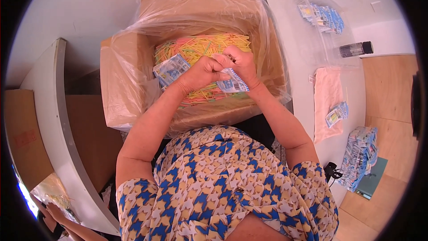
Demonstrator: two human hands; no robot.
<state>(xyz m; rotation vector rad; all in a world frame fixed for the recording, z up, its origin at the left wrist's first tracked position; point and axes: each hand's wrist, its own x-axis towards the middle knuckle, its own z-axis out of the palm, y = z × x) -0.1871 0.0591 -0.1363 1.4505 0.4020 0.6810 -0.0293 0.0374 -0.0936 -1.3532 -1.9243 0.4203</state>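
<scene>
My left hand [200, 72] and my right hand [242, 64] meet above a large open carton [127, 93] lined with clear plastic. Between them is a small clear packet [234, 84] with blue-and-white striped edges. Fingers of both hands are closed at its upper end, and the packet hangs below the right hand. Exactly what the fingertips pinch is partly hidden. Beneath lies a mass of thin yellow, pink and green sticks [196, 44]. Left of my left hand, more packets of the same kind [171, 70] rest on the sticks.
On the white table at right stand a clear bin [312, 31] with stacked packets and a dark-capped bottle [354, 49]. A pink cloth [327, 91] carries a few packets [337, 114]. Bundled packets [359, 156] lie nearer me. Another person's hands [58, 214] show at lower left.
</scene>
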